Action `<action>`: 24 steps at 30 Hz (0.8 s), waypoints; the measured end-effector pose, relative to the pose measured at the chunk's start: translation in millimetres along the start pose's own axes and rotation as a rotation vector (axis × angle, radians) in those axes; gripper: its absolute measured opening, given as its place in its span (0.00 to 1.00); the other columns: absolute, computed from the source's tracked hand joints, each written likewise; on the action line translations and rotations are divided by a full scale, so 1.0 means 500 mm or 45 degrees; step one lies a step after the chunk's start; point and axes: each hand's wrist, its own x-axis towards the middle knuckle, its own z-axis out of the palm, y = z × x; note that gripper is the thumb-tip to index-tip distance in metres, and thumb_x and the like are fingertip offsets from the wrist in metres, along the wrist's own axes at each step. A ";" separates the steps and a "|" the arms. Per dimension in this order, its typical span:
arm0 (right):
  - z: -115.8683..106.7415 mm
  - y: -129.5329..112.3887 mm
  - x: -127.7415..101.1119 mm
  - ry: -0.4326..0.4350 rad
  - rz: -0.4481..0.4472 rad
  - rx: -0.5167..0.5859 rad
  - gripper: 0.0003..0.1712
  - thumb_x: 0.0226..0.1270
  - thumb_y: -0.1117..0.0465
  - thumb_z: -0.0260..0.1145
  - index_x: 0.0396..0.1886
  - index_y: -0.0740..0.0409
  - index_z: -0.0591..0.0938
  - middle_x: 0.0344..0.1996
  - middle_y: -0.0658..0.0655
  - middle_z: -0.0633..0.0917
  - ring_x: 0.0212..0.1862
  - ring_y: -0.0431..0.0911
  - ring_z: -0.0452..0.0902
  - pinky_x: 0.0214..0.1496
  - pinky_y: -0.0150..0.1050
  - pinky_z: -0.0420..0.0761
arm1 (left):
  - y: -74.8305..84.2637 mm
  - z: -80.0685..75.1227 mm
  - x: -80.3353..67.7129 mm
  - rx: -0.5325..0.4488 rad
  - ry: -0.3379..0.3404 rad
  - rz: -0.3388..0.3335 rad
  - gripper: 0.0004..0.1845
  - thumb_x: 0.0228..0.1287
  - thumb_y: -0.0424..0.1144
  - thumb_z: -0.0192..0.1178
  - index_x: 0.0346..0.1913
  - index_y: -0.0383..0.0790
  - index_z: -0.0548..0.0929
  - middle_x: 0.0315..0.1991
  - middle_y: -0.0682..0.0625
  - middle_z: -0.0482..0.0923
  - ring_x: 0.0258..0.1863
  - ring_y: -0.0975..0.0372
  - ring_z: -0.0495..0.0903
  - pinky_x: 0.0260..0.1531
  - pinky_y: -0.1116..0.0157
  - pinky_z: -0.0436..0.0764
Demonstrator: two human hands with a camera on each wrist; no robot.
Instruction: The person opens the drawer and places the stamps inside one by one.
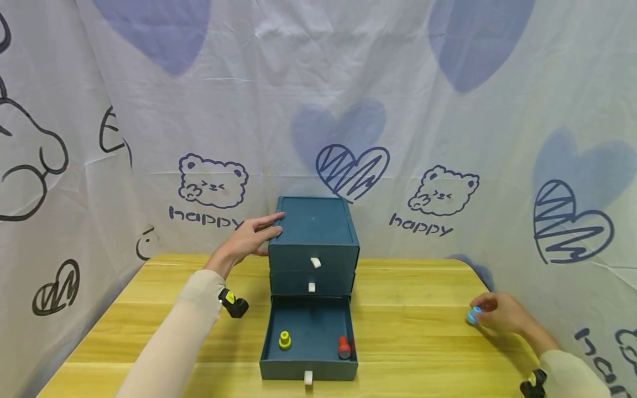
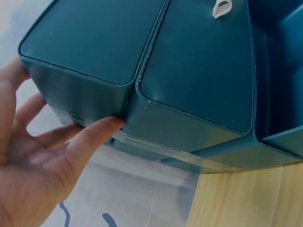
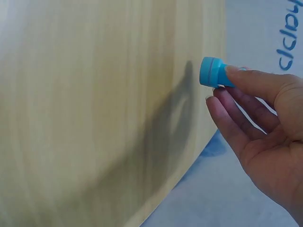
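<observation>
At the table's right side, my right hand (image 1: 504, 316) pinches a small light-blue toy stamp (image 3: 212, 72) between thumb and fingers. Its wide round end points away from the palm. My left hand (image 1: 249, 239) rests against the left side of a dark teal drawer cabinet (image 1: 316, 221), fingertips at its top edge; in the left wrist view the thumb (image 2: 97, 135) touches the side wall. The bottom drawer (image 1: 309, 315) is pulled out. Inside it, a yellow stamp (image 1: 285, 340) stands upright at the left, and a red stamp (image 1: 344, 348) lies near the right wall.
The cabinet's two upper drawers are closed, with white pull tabs (image 1: 316, 263) on the fronts. Clear tape (image 2: 156, 147) runs along the cabinet's side. A wood-grain table (image 1: 408, 309) carries everything, and a printed white curtain (image 1: 278, 110) hangs behind and on both sides.
</observation>
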 end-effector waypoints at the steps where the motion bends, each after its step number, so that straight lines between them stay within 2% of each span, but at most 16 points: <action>1: -0.001 -0.006 0.003 -0.007 -0.008 0.005 0.11 0.60 0.68 0.75 0.42 0.67 0.88 0.39 0.61 0.90 0.37 0.29 0.78 0.40 0.28 0.82 | 0.000 0.000 0.000 -0.004 0.000 0.000 0.33 0.79 0.52 0.56 0.81 0.54 0.61 0.84 0.42 0.52 0.80 0.42 0.59 0.64 0.39 0.78; 6: -0.002 -0.051 0.019 -0.037 -0.101 0.060 0.12 0.61 0.68 0.75 0.43 0.69 0.87 0.40 0.62 0.90 0.38 0.31 0.81 0.40 0.28 0.84 | 0.002 0.000 -0.001 -0.020 -0.005 0.008 0.33 0.79 0.51 0.56 0.81 0.53 0.62 0.84 0.42 0.52 0.80 0.42 0.59 0.64 0.39 0.78; 12: 0.014 -0.109 0.042 -0.060 -0.235 0.070 0.10 0.61 0.67 0.76 0.42 0.63 0.89 0.39 0.59 0.90 0.38 0.31 0.82 0.41 0.29 0.84 | 0.002 0.001 -0.002 -0.027 -0.009 0.007 0.33 0.79 0.51 0.55 0.81 0.53 0.61 0.84 0.42 0.52 0.80 0.42 0.59 0.64 0.39 0.78; 24: 0.060 -0.232 0.079 -0.153 -0.350 0.136 0.10 0.63 0.65 0.76 0.44 0.61 0.89 0.38 0.55 0.91 0.38 0.36 0.85 0.41 0.31 0.85 | -0.003 0.002 0.000 0.002 0.010 0.011 0.33 0.79 0.52 0.55 0.81 0.54 0.62 0.84 0.42 0.52 0.80 0.42 0.60 0.64 0.39 0.78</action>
